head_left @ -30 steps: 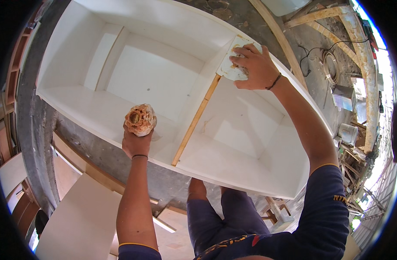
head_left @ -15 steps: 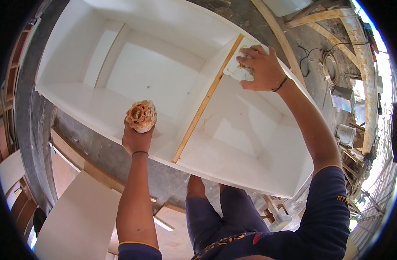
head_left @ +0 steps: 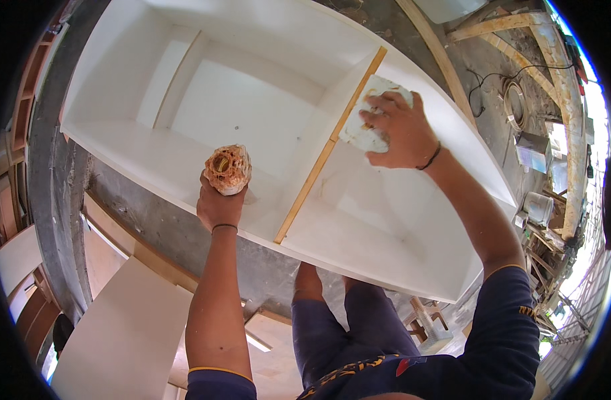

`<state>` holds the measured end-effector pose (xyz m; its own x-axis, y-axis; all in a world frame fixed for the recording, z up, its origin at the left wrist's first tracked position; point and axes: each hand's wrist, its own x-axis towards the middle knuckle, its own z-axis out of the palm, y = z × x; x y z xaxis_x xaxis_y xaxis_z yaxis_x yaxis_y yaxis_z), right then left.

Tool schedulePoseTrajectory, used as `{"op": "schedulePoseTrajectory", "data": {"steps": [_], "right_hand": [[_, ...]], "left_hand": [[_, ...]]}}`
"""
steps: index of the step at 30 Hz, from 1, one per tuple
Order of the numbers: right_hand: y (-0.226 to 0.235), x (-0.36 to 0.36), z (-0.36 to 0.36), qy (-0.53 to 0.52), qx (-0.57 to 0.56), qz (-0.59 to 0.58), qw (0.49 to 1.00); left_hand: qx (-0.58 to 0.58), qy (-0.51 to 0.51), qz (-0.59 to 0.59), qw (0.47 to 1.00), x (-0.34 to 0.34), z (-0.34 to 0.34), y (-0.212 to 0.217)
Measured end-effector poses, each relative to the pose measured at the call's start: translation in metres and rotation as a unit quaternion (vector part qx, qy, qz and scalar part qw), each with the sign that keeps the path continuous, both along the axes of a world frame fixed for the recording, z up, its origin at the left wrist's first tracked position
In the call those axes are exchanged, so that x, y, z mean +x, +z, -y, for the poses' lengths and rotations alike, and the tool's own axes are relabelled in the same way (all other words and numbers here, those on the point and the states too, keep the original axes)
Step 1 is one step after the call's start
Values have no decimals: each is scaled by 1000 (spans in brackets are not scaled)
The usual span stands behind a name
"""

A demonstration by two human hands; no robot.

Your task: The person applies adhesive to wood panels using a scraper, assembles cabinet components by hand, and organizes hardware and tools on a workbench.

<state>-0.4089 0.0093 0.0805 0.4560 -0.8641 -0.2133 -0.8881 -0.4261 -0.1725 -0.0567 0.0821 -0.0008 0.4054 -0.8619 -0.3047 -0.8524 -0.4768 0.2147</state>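
My left hand is wrapped round a bottle-like container with a round mouth, thickly crusted with brown and whitish dried residue. It is held over the near side of a white open cabinet carcass lying on its back. My right hand grips a white, roughly square flat piece with brownish stains, its fingers bent over the top. This piece lies beside the bare wooden edge of the cabinet's divider, toward its far half. Whether it touches the edge I cannot tell.
White panels lie at the lower left. A long timber runs behind the cabinet, with a coiled hose and a metallic box to the right. A small wooden stool stands near my legs.
My right hand and the white piece have moved nearer along the divider. My left hand still holds the crusted container; the whole view has shifted slightly.
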Motion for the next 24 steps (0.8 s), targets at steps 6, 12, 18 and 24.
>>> {"op": "schedulePoseTrajectory", "data": {"steps": [6, 12, 18, 24], "right_hand": [[-18, 13, -26, -22, 2, 40, 999], [-31, 12, -31, -19, 12, 48, 999], [-11, 13, -28, -16, 15, 33, 999], [-5, 22, -22, -26, 32, -3, 999]], "left_hand": [[0, -3, 6, 1000, -1, 0, 0], [-11, -10, -5, 1000, 2, -2, -5], [-8, -10, 1, 1000, 3, -2, -6], [-12, -16, 1, 1000, 2, -2, -8]]}}
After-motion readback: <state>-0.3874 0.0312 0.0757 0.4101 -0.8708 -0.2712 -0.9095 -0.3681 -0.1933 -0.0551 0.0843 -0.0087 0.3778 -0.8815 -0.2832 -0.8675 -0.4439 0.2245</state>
